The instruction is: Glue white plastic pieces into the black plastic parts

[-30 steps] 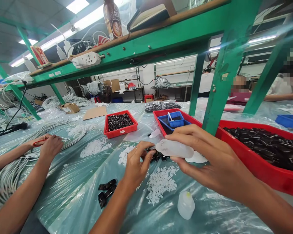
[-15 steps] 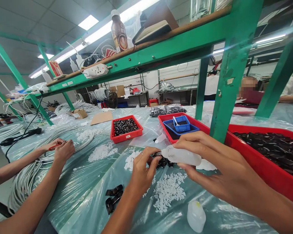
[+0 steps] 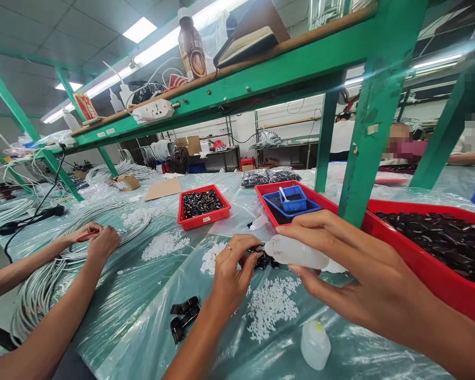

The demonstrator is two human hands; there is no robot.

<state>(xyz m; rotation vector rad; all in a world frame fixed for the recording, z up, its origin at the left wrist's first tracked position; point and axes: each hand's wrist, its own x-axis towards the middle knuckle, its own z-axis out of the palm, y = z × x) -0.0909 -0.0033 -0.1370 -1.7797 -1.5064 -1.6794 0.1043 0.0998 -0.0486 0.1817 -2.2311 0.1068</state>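
Right hand (image 3: pixel 354 264): closed round the white bottle (image 3: pixel 296 252), which lies sideways in the grip above the tabletop (image 3: pixel 142 301).
Bottle handling: I judge it light, soft-walled, easily squeezed; I'd take it mid-body with modest pressure.
Left hand (image 3: pixel 233 267): pinching a small black piece (image 3: pixel 256 248) at the bottle's tip, mostly hidden by fingers; contact unclear to me.
Black piece handling: probably stiff, light, slick; I'd grip its edges.
White bits (image 3: pixel 273 307): loose pile below, likely easily scattered.
Red tray (image 3: pixel 196 222): beyond, holding black parts (image 3: pixel 201 203).
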